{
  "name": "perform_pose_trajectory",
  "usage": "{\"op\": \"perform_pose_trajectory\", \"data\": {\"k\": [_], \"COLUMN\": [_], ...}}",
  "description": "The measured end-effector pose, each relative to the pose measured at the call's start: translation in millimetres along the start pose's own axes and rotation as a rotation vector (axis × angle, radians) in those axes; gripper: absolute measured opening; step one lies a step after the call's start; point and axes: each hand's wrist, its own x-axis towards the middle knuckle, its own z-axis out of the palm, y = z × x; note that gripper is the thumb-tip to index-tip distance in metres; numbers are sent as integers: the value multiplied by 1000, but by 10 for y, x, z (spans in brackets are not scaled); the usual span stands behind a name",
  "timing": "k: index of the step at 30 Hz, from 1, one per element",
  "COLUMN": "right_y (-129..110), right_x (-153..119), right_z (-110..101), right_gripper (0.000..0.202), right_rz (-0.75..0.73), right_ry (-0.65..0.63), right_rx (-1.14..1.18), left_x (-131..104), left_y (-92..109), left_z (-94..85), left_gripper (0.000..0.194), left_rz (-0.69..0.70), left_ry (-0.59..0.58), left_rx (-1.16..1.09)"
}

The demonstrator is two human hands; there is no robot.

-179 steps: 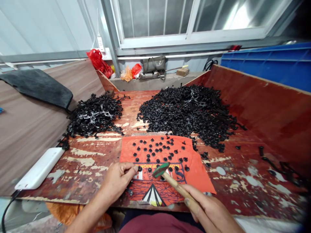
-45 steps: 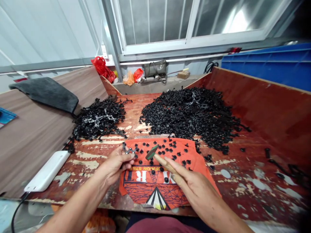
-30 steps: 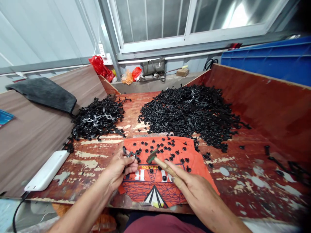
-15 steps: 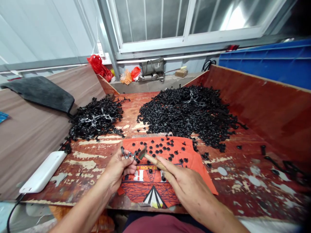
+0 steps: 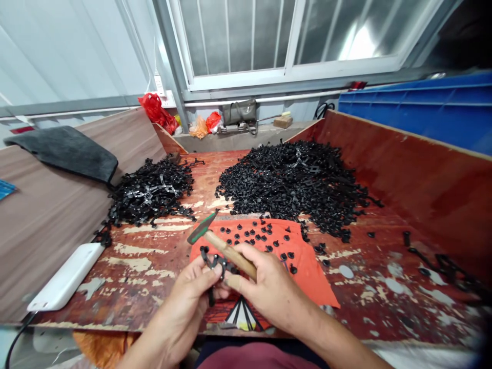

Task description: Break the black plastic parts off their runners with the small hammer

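Between the thumb and fingers of my left hand (image 5: 198, 287) is a small black linked part (image 5: 215, 261) with shiny joints. My right hand (image 5: 269, 287) is closed around the wooden handle of a small hammer (image 5: 232, 253); its green-edged metal head points up and to the left, above the cloth. The right thumb and fingertips come close to the linked part, and I cannot tell whether they touch it. Under both hands lies an orange printed cloth (image 5: 317, 284), with many small black plastic pegs (image 5: 263, 237) standing on it.
A large heap of black pegs (image 5: 284, 179) fills the back right of the worn red table (image 5: 130, 264). Another heap of black linked parts (image 5: 149, 192) lies at left. A white power bank (image 5: 67, 277) sits at the left edge. Wooden boards and a blue crate (image 5: 418, 110) border the table.
Both hands have drawn together over the cloth. The hammer has risen, its head now up and left of the linked part, which has moved slightly right and down with my left hand.
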Motion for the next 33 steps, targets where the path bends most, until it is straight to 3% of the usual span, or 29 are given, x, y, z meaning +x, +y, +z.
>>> {"op": "perform_pose_trajectory", "data": {"k": [3,5,8,10,11,15,17,19,22,25,29,33], "right_y": [2,3,-17,-45,-61,-111,-107,-64,85,292,469,458], "right_x": [1,-18,-51,-70,-78,-110,-133,-176,-304,-503,-754,-830], "right_z": [43,21,-7,27,59,188,178,97,-91,-235,-265,-226], "right_gripper": [10,12,10,10,10,18,18,13,15,28,34,38], "right_rz": [20,47,90,87,72,-18,-27,8,122,201,279,322], "right_ry": [41,76,52,3,-18,-17,-14,-13,7,-10,-31,-18], "right_rx": [11,6,70,84,74,18,15,14,30,33,-3,79], "left_x": [-71,-114,-202,-263,-284,-258,-183,-78,109,291,452,496], "left_y": [-62,-25,86,121,113,-13,-39,-6,94,144,118,90], "left_z": [-71,-192,-327,-319,-288,-166,-194,-288,-464,-572,-614,-640], "left_gripper": [35,38,35,33,31,32,36,36,36,31,33,37], "left_rz": [-47,1,325,505,519,218,124,167,278,323,353,342], "left_ry": [-76,0,267,319,279,4,-44,18,129,104,125,151], "left_rx": [102,307,691,855,895,702,521,472,598,740,901,935]}}
